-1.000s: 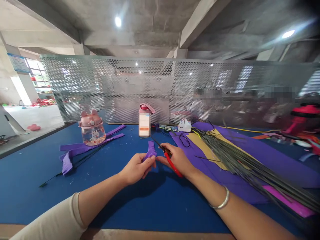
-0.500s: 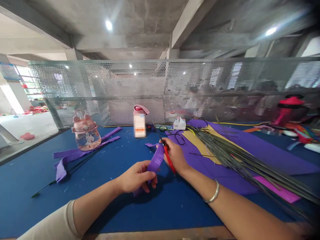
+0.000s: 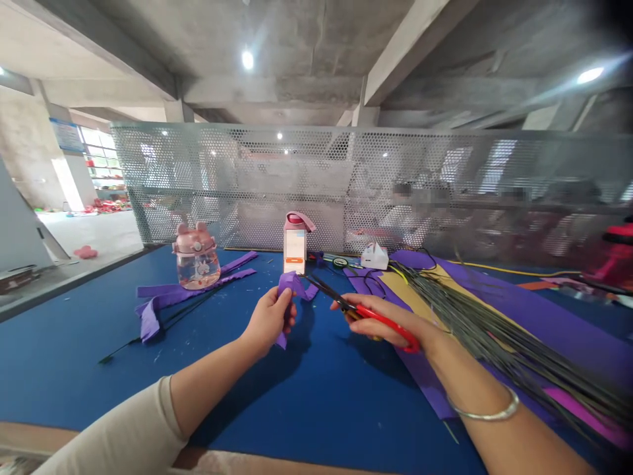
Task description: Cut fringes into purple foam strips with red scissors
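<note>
Near the middle of the blue table, my left hand (image 3: 271, 318) pinches a purple crepe strip (image 3: 291, 284), whose free end curls to the right and whose other end hangs below the fingers. To its right, my right hand (image 3: 383, 320) is wrapped round red-handled scissors (image 3: 390, 324), their dark blades pointing up and left toward the strip's loose end. The blades and the strip look apart. More purple strips (image 3: 163, 300) and a dark green stem (image 3: 123, 349) lie at the left.
A pink-lidded clear jar (image 3: 198, 260) stands on the left strips. A phone (image 3: 295, 249) leans on a pink bottle (image 3: 297, 220) at the back. Wire stems (image 3: 475, 320) lie over purple sheets (image 3: 534, 290) at the right. A perforated screen (image 3: 291, 175) borders the table (image 3: 316, 409).
My right hand and the scissors have moved right, away from the strip. My left hand has lifted the strip slightly. The view has turned a little to the left.
</note>
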{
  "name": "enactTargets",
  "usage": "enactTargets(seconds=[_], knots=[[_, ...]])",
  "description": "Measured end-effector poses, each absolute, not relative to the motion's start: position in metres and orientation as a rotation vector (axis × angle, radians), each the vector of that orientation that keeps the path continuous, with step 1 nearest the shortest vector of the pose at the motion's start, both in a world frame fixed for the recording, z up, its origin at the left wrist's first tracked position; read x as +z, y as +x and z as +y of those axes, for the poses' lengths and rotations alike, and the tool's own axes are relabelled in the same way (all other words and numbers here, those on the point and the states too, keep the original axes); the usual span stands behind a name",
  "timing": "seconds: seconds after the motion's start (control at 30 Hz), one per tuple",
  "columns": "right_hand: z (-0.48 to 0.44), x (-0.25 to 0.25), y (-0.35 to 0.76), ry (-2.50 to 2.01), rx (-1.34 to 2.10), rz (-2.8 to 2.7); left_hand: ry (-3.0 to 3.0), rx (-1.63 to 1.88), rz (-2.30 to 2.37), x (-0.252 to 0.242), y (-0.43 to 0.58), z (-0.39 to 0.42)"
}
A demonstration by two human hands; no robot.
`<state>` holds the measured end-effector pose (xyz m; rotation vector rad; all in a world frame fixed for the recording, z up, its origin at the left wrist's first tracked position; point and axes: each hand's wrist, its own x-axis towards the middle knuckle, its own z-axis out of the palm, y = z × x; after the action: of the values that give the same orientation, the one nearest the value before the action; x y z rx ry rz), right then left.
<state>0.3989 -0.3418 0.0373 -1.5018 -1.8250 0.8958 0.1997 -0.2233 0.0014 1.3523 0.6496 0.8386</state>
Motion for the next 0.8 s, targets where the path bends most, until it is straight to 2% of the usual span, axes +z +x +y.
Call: enactTargets(seconds=[0.13,0.3,0.53,0.67,0.8], knots=[[-0.346,0.039,0.405,-1.586,0.978,-1.885,1.253,0.924,0.650,0.005,0.200,-0.224],[-0.338,0.032,0.392,-1.615,0.682,-2.100,1.324,0.885,0.622,0.006,0.198,-0.227],[-0.329,0.024,0.371,-1.611,0.298,-2.053,1.660,0.852,0.550,-0.001,0.197,-0.228],[-0.328,0.022,0.373,-1.551,0.332,-2.045,1.716,0.853,0.504,-0.001,0.196,-0.230],[-0.331,0.025,0.378,-1.515,0.504,-2.049,1.713,0.841,0.456,0.000,0.195,-0.230]])
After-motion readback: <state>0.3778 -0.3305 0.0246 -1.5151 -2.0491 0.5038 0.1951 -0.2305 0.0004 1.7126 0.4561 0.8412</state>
